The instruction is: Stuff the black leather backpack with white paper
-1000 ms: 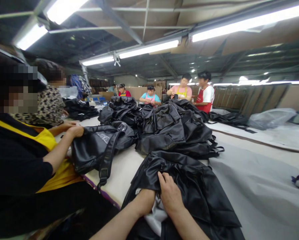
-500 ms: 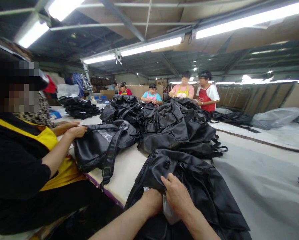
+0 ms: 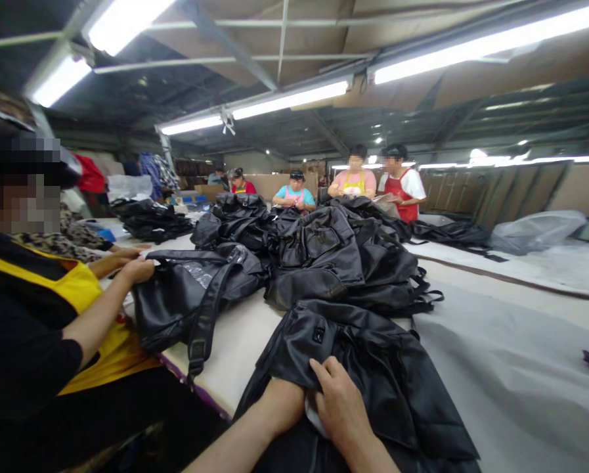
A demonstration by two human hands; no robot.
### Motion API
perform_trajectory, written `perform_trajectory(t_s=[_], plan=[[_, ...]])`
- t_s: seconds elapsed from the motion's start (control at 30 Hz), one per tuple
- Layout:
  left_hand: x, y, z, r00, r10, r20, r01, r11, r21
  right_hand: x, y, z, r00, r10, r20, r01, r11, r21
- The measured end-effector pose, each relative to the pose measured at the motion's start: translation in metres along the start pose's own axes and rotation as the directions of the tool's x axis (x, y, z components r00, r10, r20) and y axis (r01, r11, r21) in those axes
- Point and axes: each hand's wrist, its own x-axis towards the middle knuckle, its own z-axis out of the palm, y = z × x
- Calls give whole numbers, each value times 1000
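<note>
A black leather-like bag [image 3: 373,368] lies on the table [image 3: 496,368] right in front of me. My right hand [image 3: 341,404] rests on its near edge, fingers curled and gripping the black material and a bit of white stuffing [image 3: 314,415]. My left hand [image 3: 287,402] is pushed into the bag's opening; only the wrist and forearm show, the fingers are hidden inside.
A heap of black bags [image 3: 324,256] fills the table's middle. At my left a person in a yellow apron [image 3: 77,289] handles another black bag [image 3: 186,295]. Several people stand at the far end. A clear plastic bag [image 3: 535,231] lies at the right.
My right hand has shifted slightly along the bag's edge and less white stuffing shows. The person at my left has pulled their bag a little closer.
</note>
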Motion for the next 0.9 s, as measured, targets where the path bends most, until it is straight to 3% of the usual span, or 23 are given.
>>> perform_trajectory(t_s=[0.1, 0.2, 0.3, 0.43, 0.53, 0.67, 0.8, 0.9], plan=[[-36, 7, 3, 999, -6, -35, 9, 997, 72, 0, 0, -4, 1000, 14, -6, -13, 992, 123], [-55, 19, 6, 1000, -14, -17, 16, 994, 108, 6, -2, -14, 1000, 6, 14, -9, 978, 210], [-49, 31, 6, 999, -36, -2, 36, 995, 93, 11, -8, -24, 999, -37, 27, 31, 977, 210], [-22, 37, 2, 1000, -2, -11, 3, 991, 131, 12, -17, -29, 992, -108, 62, 103, 991, 85], [-2, 28, 2, 999, -27, -21, 30, 988, 153, 7, -21, -30, 987, -144, 75, 143, 990, 13], [13, 7, 9, 999, -40, -26, 43, 987, 156, -5, -21, -29, 988, -144, 51, 141, 989, 55], [7, -2, 3, 1000, 1, 26, -5, 988, 152, -8, -14, -23, 993, -111, -29, 114, 980, 161], [-19, 3, -10, 989, 146, -2, -145, 985, 89, 0, -6, -21, 995, -46, -88, 61, 982, 177]])
